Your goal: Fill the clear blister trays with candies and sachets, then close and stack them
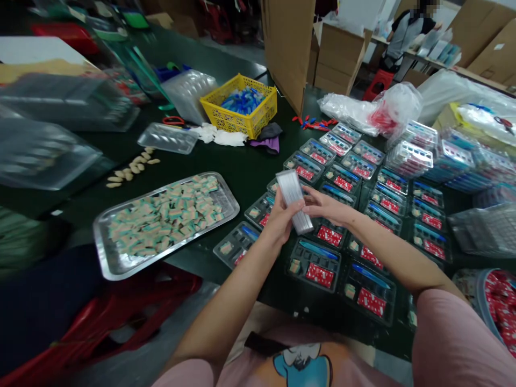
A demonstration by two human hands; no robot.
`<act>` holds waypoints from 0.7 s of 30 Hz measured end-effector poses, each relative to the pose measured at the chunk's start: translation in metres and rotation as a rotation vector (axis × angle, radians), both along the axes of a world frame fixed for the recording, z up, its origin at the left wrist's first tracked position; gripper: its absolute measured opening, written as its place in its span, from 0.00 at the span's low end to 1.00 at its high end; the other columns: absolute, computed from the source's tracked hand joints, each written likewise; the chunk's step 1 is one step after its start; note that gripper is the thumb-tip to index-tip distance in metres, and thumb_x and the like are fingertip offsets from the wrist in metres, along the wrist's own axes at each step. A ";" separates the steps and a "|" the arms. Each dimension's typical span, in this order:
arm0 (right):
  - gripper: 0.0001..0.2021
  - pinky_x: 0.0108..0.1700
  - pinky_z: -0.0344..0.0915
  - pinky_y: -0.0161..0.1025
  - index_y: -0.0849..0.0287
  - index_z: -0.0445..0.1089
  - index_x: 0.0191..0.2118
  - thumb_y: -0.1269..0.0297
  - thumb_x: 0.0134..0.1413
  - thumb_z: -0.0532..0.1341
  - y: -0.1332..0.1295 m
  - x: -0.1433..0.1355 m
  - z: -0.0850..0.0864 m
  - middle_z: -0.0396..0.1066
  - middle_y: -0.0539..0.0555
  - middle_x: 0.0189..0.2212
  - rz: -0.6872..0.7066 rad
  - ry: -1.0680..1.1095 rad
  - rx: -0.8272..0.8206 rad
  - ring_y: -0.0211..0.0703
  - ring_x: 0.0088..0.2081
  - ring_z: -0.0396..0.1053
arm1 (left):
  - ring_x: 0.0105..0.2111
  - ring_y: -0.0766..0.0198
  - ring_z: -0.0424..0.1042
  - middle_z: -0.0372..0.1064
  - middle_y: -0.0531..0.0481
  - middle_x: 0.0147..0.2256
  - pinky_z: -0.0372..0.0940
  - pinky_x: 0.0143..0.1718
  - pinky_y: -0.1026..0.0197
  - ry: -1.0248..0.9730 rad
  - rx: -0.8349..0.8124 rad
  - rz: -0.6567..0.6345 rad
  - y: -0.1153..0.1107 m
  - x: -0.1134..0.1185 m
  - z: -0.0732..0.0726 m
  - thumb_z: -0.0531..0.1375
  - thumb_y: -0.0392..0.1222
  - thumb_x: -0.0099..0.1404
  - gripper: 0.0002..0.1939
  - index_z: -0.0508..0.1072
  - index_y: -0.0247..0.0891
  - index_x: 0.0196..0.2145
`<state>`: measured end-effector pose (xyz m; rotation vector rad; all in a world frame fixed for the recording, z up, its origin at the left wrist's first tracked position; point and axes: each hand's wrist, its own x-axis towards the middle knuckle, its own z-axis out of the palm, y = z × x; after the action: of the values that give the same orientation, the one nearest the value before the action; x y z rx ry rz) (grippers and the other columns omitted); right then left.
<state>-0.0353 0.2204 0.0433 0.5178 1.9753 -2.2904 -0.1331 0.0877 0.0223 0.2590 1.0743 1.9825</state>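
Observation:
My left hand (281, 216) is wrapped round a narrow stack of thin whitish, clear-looking pieces (290, 191), held tilted above the table. What exactly the pieces are I cannot make out. Against the stack's right side are the bent fingers of my right hand (322, 206), gripping its edge. Under and around both hands lie rows of clear plastic trays (314, 264), many with a blue pen (368, 275), a red patterned packet (320, 274) and a small beige-green block (295, 266). The trays directly below my hands are partly hidden.
Left stands a metal tray (99, 242) heaped with beige-green blocks (161, 220). A yellow basket (258, 122) holds blue items behind it. Stacked filled trays (411, 158) stand on the right, near a tub of red packets (484, 301). Another person (407, 37) is at the far right.

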 end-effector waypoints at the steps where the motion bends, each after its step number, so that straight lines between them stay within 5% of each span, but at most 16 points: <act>1: 0.51 0.59 0.67 0.54 0.51 0.44 0.71 0.50 0.48 0.71 -0.001 0.001 0.002 0.58 0.61 0.65 0.000 -0.011 -0.005 0.55 0.63 0.60 | 0.51 0.52 0.71 0.73 0.48 0.48 0.66 0.53 0.51 -0.005 0.005 -0.009 0.000 0.000 0.000 0.76 0.43 0.44 0.48 0.63 0.48 0.61; 13: 0.52 0.57 0.69 0.55 0.49 0.41 0.72 0.49 0.47 0.71 -0.006 0.016 0.007 0.54 0.61 0.67 0.004 -0.017 0.002 0.57 0.64 0.59 | 0.45 0.54 0.73 0.72 0.46 0.50 0.70 0.40 0.57 0.017 -0.025 -0.049 -0.002 0.010 0.005 0.76 0.45 0.44 0.49 0.62 0.49 0.62; 21: 0.49 0.54 0.71 0.55 0.50 0.43 0.71 0.49 0.49 0.69 -0.003 0.021 0.003 0.59 0.61 0.64 -0.008 0.023 0.025 0.56 0.60 0.64 | 0.45 0.54 0.74 0.74 0.48 0.47 0.69 0.43 0.57 0.037 -0.018 -0.057 -0.002 0.013 0.007 0.75 0.45 0.45 0.46 0.65 0.48 0.60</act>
<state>-0.0140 0.2173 0.0465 0.5038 2.0191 -2.2891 -0.1198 0.0859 0.0297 0.3139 1.0957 1.9232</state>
